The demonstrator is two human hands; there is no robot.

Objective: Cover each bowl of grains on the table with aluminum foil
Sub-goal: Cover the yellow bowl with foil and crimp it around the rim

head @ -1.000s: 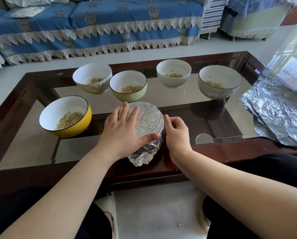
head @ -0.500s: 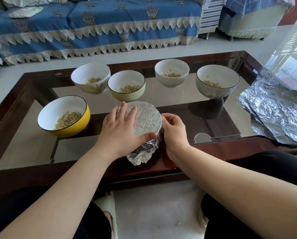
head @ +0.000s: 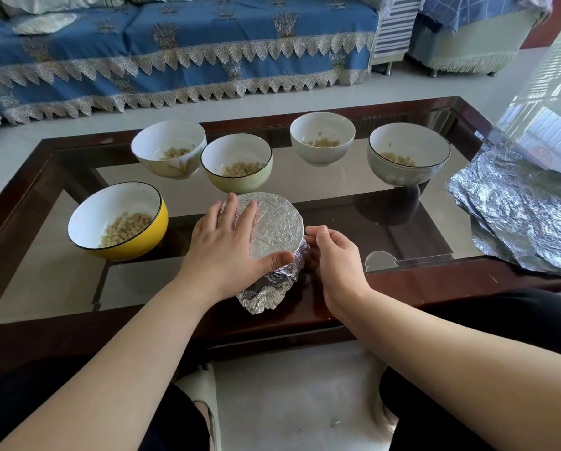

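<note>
The foil-wrapped bowl [head: 274, 237] stands at the near edge of the table [head: 435, 281], between the left hand [head: 225, 245], which lies on its top, and the right hand [head: 332, 258], just beside its right wall. Left of it sits one open bowl [head: 118, 219]; behind it four more bowls [head: 292, 151] stand in a row. Foil sheets [head: 520, 216] lie stacked on the table's right end. A sofa [head: 175, 50] runs behind the table

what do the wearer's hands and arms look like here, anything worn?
Both arms are bare up to the frame edge: no sleeves in view. The left hand and right hand have no gloves, and no rings, watch or bracelet are visible. Nails look short and unpainted. Dark trousers cover the legs below.
</note>
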